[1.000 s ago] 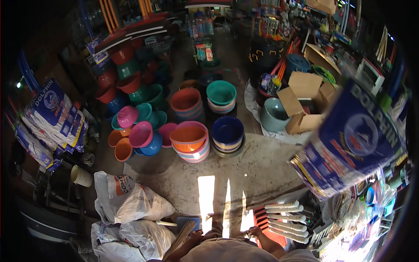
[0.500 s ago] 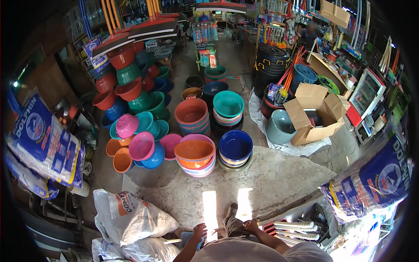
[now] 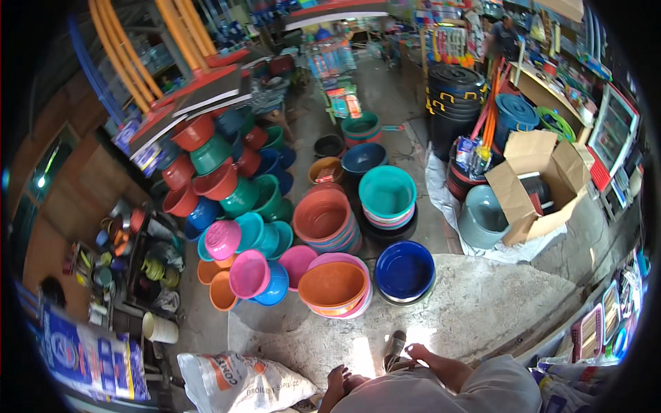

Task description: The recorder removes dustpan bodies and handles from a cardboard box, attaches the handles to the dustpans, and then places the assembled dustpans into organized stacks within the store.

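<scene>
My left hand (image 3: 338, 378) hangs low in front of me, its fingers loosely bent and a little apart, with nothing visible in them. To its right, my right hand (image 3: 417, 352) is raised slightly, the fingers curled in with nothing showing between them. Neither hand touches any goods. Nearest to the left hand lies a filled white sack (image 3: 244, 385). Ahead on the floor stand an orange basin (image 3: 333, 286) nested in pink ones and a dark blue basin stack (image 3: 405, 270). Behind them are a red-brown basin stack (image 3: 321, 213) and a teal basin (image 3: 387, 191).
Pink, blue and green basins (image 3: 251, 273) crowd the left. An open cardboard box (image 3: 515, 196), a grey bucket (image 3: 484, 217) and lidded black bins (image 3: 454, 103) stand on the right. Squeegees (image 3: 200, 93) hang overhead at left. A person (image 3: 506, 40) is at the back right.
My view has come nearer to the basins and tilted; they now sit lower and farther right. Both hands have shifted right in the picture. The packages hanging at the sides have dropped toward the lower rim.
</scene>
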